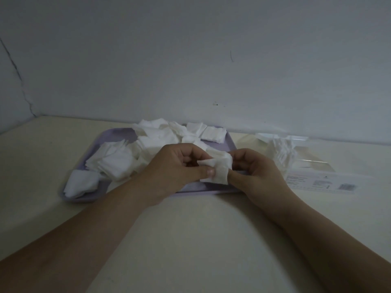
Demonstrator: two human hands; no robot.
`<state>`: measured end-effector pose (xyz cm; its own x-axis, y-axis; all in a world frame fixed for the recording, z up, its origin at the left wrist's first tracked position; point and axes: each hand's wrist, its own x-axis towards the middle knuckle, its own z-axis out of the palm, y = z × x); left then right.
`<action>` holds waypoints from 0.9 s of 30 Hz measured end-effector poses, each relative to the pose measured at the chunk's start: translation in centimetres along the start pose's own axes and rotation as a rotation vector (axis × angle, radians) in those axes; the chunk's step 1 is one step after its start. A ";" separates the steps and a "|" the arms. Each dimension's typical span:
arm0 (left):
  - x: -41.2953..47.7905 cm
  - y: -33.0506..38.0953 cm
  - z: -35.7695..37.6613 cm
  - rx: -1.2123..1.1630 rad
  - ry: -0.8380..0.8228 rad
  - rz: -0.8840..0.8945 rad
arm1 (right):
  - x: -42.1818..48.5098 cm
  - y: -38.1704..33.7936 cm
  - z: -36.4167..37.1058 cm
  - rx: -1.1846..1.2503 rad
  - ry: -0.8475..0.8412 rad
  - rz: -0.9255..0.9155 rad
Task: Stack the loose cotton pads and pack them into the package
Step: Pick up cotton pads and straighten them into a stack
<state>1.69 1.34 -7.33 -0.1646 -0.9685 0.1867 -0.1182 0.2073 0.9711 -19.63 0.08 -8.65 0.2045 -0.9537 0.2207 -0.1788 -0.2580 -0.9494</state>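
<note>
Both hands meet over the near edge of the lilac plastic tray: left hand and right hand pinch a small stack of white square cotton pads, squaring it. Next, likely the clear plastic package at the tray's right.

Dim, flat, bluish light; soft shadows lie under the forearms on the tabletop. Wide-angle bending at edges, fine detail soft.

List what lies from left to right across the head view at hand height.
Pile of loose white square cotton pads, left hand, white cotton pads pinched between both hands, right hand, clear plastic package.
</note>
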 end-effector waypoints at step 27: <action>0.2 2.7 -3.2 0.899 -0.013 -0.160 | -0.2 -0.2 0.2 -0.178 0.141 -0.021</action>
<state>4.45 1.30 -4.15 -0.0910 -0.9944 0.0532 -0.8583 0.1054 0.5022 -19.49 0.38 -8.52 0.0760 -0.9567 0.2810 -0.3453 -0.2896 -0.8927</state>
